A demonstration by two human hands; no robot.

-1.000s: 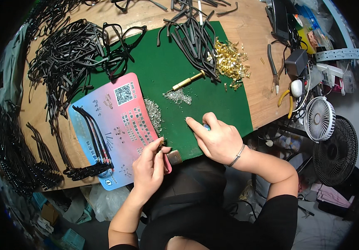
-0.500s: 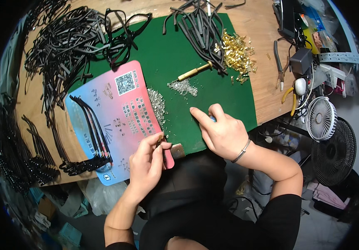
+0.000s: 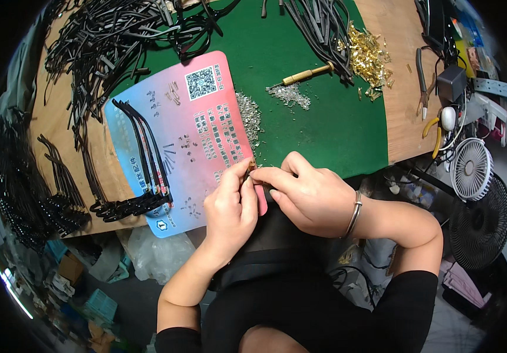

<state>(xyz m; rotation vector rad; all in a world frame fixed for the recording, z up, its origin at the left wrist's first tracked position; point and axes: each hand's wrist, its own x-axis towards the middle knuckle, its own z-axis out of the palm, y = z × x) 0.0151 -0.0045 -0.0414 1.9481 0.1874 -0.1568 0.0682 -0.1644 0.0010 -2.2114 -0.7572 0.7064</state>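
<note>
Small brass fitting [image 3: 251, 166], pinched between the fingertips of my two hands at the near edge of the counter [image 3: 395, 112], over the lower corner of the pink-and-blue printed card [image 3: 206, 117]. My left hand [image 3: 230, 209] grips it from below, thumb and forefinger closed on it; my right hand [image 3: 306, 194] meets it from the side, fingertips closed on the same piece or on something tiny going into it, too small to tell. To do this well, I judge: keep both wrists low, hold the piece steady with the left, let only the right fingertips work.

On the card lie finished black temple arms [image 3: 144, 153] in a row. Beyond, on the green mat [image 3: 324, 129]: a loose heap of small silvery parts [image 3: 289, 94], a brass-handled tool [image 3: 306, 73], a pile of gold-coloured fittings [image 3: 368, 56], bundles of black cords [image 3: 106, 47]. No bins or trays; everything sits in open heaps.
</note>
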